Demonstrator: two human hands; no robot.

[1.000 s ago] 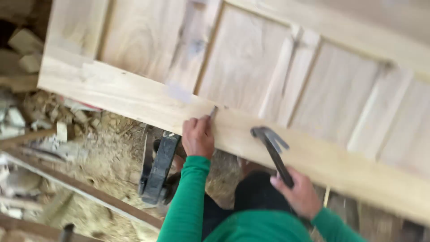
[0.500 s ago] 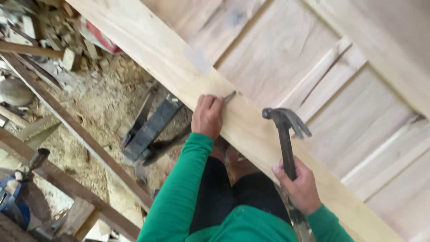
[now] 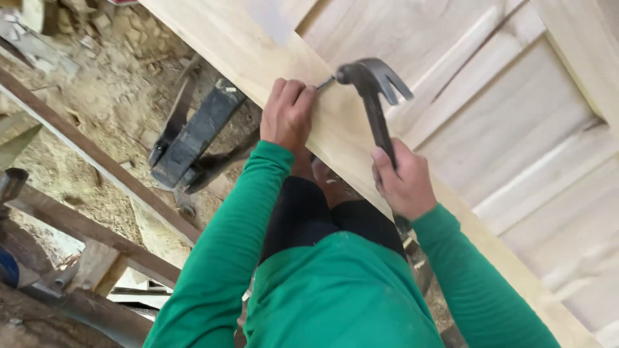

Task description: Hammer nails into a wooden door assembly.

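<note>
Right at the near edge of the pale wooden door (image 3: 451,96), a nail (image 3: 325,82) is pinched between the fingertips of the left hand (image 3: 288,115), which is curled up tight against the door's edge rail. It's small and a bit blurred, but it looks like it lies at a slant with its outer end toward the hammer (image 3: 373,96). That hammer's steel head sits right at the nail, touching or just about, claw pointing to the right. The right hand (image 3: 403,183) is wrapped fully around the lower part of the dark handle, fingers closed, thumb along the shaft. Both arms are in green sleeves (image 3: 219,245), same green as the shirt below. Further out, on the left, a dark metal clamp-like tool (image 3: 193,138) lies on the dusty ground, and a long wooden batten (image 3: 97,158) runs diagonally past it.
</note>
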